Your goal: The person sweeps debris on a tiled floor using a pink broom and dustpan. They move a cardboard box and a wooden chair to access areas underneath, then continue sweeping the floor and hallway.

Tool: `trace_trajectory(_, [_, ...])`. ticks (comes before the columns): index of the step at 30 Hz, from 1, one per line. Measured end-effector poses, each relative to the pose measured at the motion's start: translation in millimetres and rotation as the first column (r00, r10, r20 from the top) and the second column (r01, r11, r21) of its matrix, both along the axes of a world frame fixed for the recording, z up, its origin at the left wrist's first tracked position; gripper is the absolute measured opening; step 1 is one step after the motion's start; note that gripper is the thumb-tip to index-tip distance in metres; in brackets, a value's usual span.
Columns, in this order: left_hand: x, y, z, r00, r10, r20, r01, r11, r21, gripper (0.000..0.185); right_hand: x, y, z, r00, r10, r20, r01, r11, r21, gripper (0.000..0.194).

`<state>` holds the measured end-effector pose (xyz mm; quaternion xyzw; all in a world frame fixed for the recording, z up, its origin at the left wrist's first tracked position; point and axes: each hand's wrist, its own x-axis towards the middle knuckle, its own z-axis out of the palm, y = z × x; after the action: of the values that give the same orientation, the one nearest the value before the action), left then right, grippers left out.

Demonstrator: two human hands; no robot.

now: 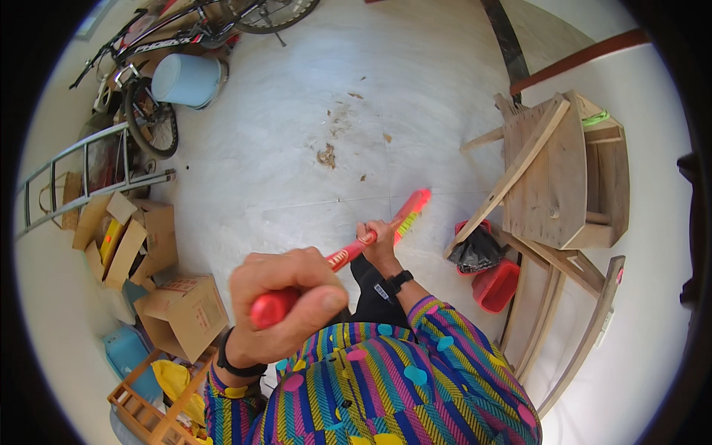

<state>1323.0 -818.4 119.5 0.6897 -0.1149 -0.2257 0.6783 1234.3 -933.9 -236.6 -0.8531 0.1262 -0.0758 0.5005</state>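
A red broom handle [346, 257] slants up and away to the right across my body. My left hand [286, 303] wraps around its top end, close to the camera. Lower down the shaft, my right hand [380, 242] grips it too. The broom head [411, 216], red with yellow-green bristles, is at the floor to the right of my feet. Beyond it, a small heap of dry leaves and dirt [326, 156] lies on the pale floor [267, 150]. Loose leaves [387, 138] are scattered around the heap.
On the left stand a bicycle [161, 47], a light-blue bucket [186, 79], a metal ladder [86, 167] and open cardboard boxes [181, 314]. A wooden cabinet-like piece [548, 183], a red bin with a black bag [475, 253] and another red bin [496, 286] are on the right.
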Motion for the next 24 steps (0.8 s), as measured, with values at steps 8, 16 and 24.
trace_trajectory(8, [-57.8,99.1,36.7,0.931,-0.023,0.365,0.037,0.999,-0.032,0.023,15.3,54.4,68.1,0.964,0.260,-0.045,-0.257,0.964,0.074,0.033])
trace_trajectory(16, [-244.0,183.1,59.9,0.613,0.510,0.603,-0.475,0.848,-0.235,0.036,-70.3,160.0,131.4,0.771,0.637,0.024,-0.637,0.769,0.059,0.031])
trace_trajectory(24, [-393.5,220.8,81.0,0.657,0.475,0.586,-0.464,0.867,-0.183,0.031,-216.7,263.8,108.7,0.222,0.975,0.030,-0.945,0.207,0.254,0.043])
